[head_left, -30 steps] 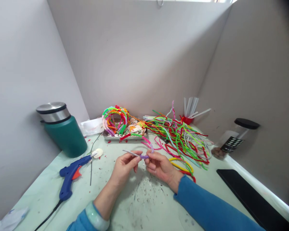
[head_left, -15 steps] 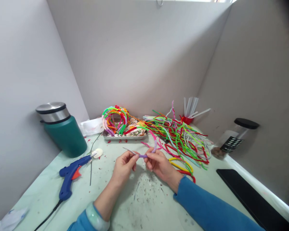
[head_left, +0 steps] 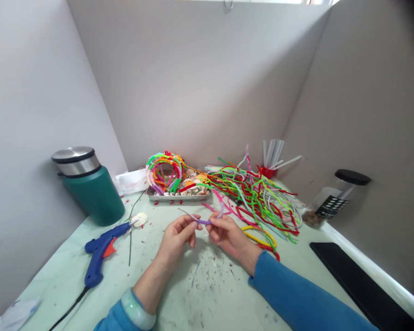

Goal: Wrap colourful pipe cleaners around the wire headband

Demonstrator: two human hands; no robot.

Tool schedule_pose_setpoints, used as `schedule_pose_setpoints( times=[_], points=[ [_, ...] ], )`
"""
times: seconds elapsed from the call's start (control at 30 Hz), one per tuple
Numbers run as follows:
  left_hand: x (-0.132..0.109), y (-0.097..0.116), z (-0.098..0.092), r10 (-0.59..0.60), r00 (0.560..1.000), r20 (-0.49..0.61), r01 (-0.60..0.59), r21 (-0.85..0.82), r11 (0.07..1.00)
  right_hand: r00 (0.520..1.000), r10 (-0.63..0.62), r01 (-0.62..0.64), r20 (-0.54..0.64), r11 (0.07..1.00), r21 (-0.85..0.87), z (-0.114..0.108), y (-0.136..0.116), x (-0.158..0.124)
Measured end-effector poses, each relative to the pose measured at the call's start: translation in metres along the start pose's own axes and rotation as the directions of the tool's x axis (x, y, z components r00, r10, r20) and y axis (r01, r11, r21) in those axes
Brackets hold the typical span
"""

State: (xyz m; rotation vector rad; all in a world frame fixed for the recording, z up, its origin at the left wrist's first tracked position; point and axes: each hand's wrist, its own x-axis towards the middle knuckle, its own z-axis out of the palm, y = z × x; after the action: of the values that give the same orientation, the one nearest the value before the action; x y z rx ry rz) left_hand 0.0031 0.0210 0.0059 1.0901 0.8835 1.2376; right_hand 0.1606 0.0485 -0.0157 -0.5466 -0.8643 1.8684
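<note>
Above the middle of the table, my left hand [head_left: 178,235] pinches a thin dark stick or wire [head_left: 186,213] whose free end points to the upper left. My right hand [head_left: 229,236] has thumb and fingers closed on a fuzzy purple pipe cleaner [head_left: 204,222], which looks wrapped around the thin piece between the two hands. Beyond the right fingers the pipe cleaner's loose part curves upward, paler and pinkish, towards the tray. How far the wrapping runs under the fingertips is hidden.
A blue glue gun [head_left: 101,253] and a green flask [head_left: 91,193] stand at left. At the back are a metal tray [head_left: 179,198] with shells and a pipe-cleaner coil [head_left: 165,172], and a heap of pipe cleaners [head_left: 258,197]. A lidded jar [head_left: 334,200] is at right.
My left hand has shifted slightly, and a bit more of the purple wrapping shows beside its fingertips. The pipe cleaner's loose part has swung a little. My right hand stays nearly in place.
</note>
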Motion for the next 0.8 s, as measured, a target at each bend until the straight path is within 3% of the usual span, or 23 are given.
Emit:
schedule_pose_setpoints(
  times=[0.1, 0.3, 0.8],
  points=[
    [-0.0018, 0.0008, 0.0002, 0.007, 0.999, 0.043, -0.007, 0.0, 1.0, 0.993, 0.111, -0.115, 0.036, 0.981, 0.155, -0.0027, -0.0024, 0.0008],
    [-0.0034, 0.0009, 0.0029, 0.055, 0.998, 0.023, -0.057, 0.098, 0.994, 0.971, 0.207, -0.231, 0.122, 0.943, 0.241, -0.0046, -0.0031, 0.0],
    [-0.0028, 0.0003, 0.002, 0.108, 0.994, -0.021, -0.104, 0.157, 0.982, 0.953, 0.26, -0.291, 0.153, 0.926, 0.239, -0.0003, -0.0046, -0.0034]
  ],
)
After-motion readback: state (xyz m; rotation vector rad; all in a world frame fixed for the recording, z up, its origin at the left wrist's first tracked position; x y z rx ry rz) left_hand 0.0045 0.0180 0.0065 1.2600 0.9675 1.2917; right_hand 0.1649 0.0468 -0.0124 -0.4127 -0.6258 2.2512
